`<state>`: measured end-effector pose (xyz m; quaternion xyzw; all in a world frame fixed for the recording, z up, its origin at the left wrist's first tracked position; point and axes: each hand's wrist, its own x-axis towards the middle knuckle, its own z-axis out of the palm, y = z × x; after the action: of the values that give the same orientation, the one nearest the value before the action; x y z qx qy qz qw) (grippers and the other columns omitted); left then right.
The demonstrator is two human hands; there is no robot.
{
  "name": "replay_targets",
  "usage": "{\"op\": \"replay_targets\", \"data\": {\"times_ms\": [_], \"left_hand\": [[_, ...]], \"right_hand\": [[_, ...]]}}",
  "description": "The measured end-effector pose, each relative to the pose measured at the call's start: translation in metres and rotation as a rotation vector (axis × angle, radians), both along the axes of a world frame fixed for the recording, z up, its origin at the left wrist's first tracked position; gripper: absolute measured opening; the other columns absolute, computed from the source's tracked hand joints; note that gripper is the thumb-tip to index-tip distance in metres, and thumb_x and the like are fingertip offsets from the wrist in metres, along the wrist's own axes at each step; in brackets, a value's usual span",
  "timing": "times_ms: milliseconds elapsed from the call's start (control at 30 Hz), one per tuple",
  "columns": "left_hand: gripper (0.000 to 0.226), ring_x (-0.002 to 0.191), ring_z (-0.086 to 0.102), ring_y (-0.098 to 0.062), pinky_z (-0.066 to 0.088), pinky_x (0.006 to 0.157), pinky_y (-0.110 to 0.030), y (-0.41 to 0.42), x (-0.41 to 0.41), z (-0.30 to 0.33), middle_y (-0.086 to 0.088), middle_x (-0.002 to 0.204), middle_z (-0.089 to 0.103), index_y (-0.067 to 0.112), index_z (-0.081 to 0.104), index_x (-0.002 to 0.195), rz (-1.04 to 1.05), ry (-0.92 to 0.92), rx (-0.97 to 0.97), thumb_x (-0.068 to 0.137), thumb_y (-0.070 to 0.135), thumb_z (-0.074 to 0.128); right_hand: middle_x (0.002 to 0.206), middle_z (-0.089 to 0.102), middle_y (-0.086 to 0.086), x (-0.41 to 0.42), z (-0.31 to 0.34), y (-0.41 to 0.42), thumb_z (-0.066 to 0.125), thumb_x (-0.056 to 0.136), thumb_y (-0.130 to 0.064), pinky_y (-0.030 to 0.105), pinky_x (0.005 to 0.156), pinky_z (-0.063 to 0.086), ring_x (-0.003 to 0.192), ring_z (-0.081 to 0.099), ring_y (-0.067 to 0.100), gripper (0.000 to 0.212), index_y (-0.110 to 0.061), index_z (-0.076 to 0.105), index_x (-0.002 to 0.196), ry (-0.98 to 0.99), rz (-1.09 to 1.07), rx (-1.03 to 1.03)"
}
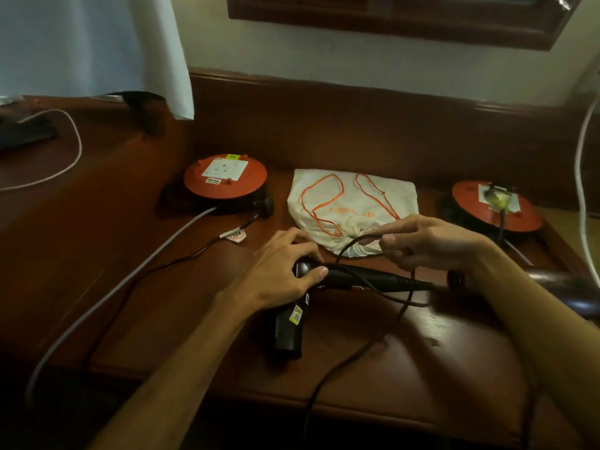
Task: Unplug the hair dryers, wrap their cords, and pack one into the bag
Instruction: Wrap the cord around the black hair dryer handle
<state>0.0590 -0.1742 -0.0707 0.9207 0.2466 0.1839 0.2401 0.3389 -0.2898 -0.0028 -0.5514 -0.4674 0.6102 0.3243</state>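
Cord-wrapping under way. The left hand [279, 271] grips the black hair dryer [328, 284] lying just in front of the white drawstring bag [354, 206]; the right hand [428, 245] pinches a loop of its cord [357, 241]. Left of the bag, one reel socket [225, 180] is vacated; right, another [496, 206] remains plugged. Packing not begun.

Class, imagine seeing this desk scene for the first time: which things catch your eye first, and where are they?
The two hands at centre: the left hand holds a black hair dryer down while the right hand pinches its cord. Behind lies a white bag with orange drawstrings, flanked by two red cable reels.
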Motion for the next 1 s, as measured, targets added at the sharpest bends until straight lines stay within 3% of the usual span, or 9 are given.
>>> {"op": "replay_targets", "data": {"times_ms": [100, 233, 333, 400, 467, 533, 667, 833, 1000], "left_hand": [[0.034, 0.106, 0.047, -0.008, 0.046, 0.092, -0.042, 0.000, 0.003, 0.004, 0.019, 0.110, 0.052, 0.039, 0.065, 0.105, 0.038, 0.054, 0.042, 0.086, 0.065, 0.053], [0.034, 0.100, 0.046, -0.007, 0.047, 0.086, -0.041, -0.003, 0.006, 0.006, 0.021, 0.103, 0.050, 0.041, 0.066, 0.105, 0.064, 0.072, 0.055, 0.086, 0.066, 0.054], [0.033, 0.100, 0.045, -0.006, 0.047, 0.084, -0.039, -0.003, 0.006, 0.005, 0.020, 0.102, 0.051, 0.041, 0.068, 0.106, 0.070, 0.059, 0.063, 0.087, 0.066, 0.056], [0.035, 0.100, 0.045, -0.005, 0.047, 0.083, -0.038, -0.003, 0.005, 0.004, 0.021, 0.103, 0.052, 0.041, 0.069, 0.106, 0.072, 0.038, 0.052, 0.086, 0.067, 0.056], [0.035, 0.099, 0.047, -0.004, 0.047, 0.083, -0.036, -0.002, 0.002, 0.002, 0.021, 0.102, 0.054, 0.041, 0.070, 0.106, 0.074, -0.008, 0.028, 0.086, 0.066, 0.057], [0.033, 0.098, 0.048, -0.004, 0.047, 0.082, -0.034, 0.000, -0.001, 0.000, 0.021, 0.101, 0.055, 0.039, 0.072, 0.107, 0.068, -0.054, 0.012, 0.087, 0.063, 0.060], [0.034, 0.101, 0.045, -0.002, 0.043, 0.079, -0.029, 0.000, -0.002, 0.003, 0.022, 0.103, 0.052, 0.040, 0.070, 0.111, 0.038, -0.011, 0.032, 0.089, 0.063, 0.059], [0.041, 0.104, 0.039, -0.006, 0.042, 0.079, -0.034, -0.010, 0.014, 0.012, 0.018, 0.105, 0.046, 0.041, 0.066, 0.114, 0.040, 0.185, 0.138, 0.089, 0.069, 0.051], [0.035, 0.105, 0.037, -0.010, 0.038, 0.077, -0.034, -0.014, 0.016, 0.012, 0.016, 0.105, 0.042, 0.037, 0.066, 0.117, 0.086, 0.191, 0.152, 0.096, 0.058, 0.047]], "right_hand": [[0.067, 0.022, 0.011, 0.001, 0.008, -0.002, 0.051, 0.101, -0.015, 0.028, 0.049, 0.018, 0.057, 0.015, 0.024, 0.032, 0.000, 0.065, 0.126, -0.164, -0.018, -0.007], [0.065, 0.026, 0.008, 0.006, 0.019, 0.001, 0.057, 0.100, -0.019, 0.020, 0.042, 0.024, 0.050, 0.023, 0.014, 0.024, 0.004, 0.060, 0.096, -0.280, -0.036, -0.032], [0.065, 0.025, 0.008, 0.012, 0.018, -0.003, 0.058, 0.100, -0.017, 0.023, 0.044, 0.021, 0.050, 0.024, 0.014, 0.026, 0.009, 0.062, 0.101, -0.170, -0.012, -0.052], [0.068, 0.034, 0.011, 0.019, 0.021, -0.009, 0.055, 0.099, -0.009, 0.028, 0.048, 0.019, 0.054, 0.029, 0.016, 0.031, 0.010, 0.061, 0.123, -0.052, 0.081, -0.055], [0.082, 0.045, 0.018, 0.028, 0.022, -0.017, 0.056, 0.095, -0.003, 0.028, 0.048, 0.024, 0.061, 0.036, 0.020, 0.038, 0.011, 0.057, 0.130, -0.002, 0.136, -0.052], [0.096, 0.050, 0.022, 0.036, 0.019, -0.022, 0.068, 0.091, -0.007, 0.022, 0.051, 0.036, 0.070, 0.046, 0.021, 0.029, 0.008, 0.066, 0.115, -0.043, 0.038, -0.055], [0.090, 0.050, 0.021, 0.021, 0.016, -0.021, 0.063, 0.089, -0.012, 0.027, 0.048, 0.052, 0.057, 0.047, 0.025, 0.028, 0.011, 0.068, 0.104, -0.147, -0.231, -0.004], [0.060, 0.029, 0.009, -0.037, 0.041, -0.017, 0.058, 0.099, -0.019, 0.026, 0.041, 0.030, 0.044, 0.027, 0.017, 0.030, 0.007, 0.070, 0.110, -0.274, -0.184, 0.106], [0.068, 0.032, 0.011, -0.105, 0.032, -0.035, 0.047, 0.106, -0.020, 0.031, 0.046, 0.021, 0.052, 0.026, 0.018, 0.026, 0.000, 0.063, 0.106, -0.211, 0.035, 0.175]]}}
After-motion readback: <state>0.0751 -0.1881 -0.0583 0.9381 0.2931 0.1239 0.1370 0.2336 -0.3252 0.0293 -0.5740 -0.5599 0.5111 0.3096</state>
